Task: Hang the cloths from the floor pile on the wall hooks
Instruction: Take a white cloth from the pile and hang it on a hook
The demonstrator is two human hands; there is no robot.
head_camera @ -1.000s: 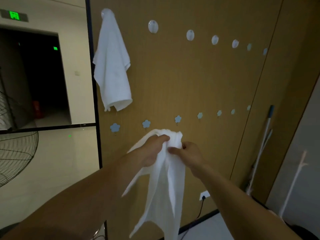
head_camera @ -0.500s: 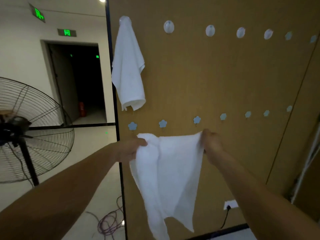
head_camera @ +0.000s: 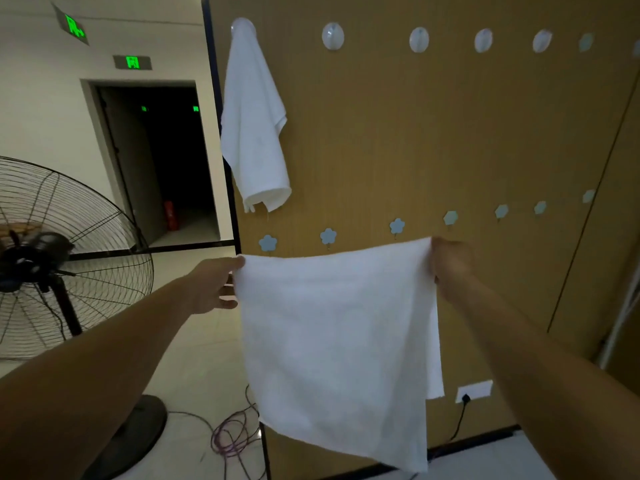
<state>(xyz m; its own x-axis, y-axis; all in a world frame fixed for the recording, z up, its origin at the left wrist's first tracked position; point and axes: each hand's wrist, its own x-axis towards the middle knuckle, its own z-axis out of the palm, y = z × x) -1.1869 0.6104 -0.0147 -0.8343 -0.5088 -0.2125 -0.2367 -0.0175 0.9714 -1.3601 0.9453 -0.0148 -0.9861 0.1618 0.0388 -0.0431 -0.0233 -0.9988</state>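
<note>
Cloth [head_camera: 332, 341], corners in left fingers [head_camera: 232, 289], right fingers [head_camera: 438, 251]

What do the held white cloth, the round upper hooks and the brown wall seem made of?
White square cloth: soft terry-like fabric, matte, fuzzy, drapes limply. Round clear hooks: probably glossy transparent plastic, with highlights. Brown wall panel: likely wood-look laminate, faint vertical grain.

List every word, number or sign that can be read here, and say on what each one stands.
Doorway sign, green and lit: too blurred to read.
Ceiling sign, green and lit: too blurred to read.
Two green lights inside the doorway: too small.
Held cloth: no text.
Nothing here can be read.
</note>
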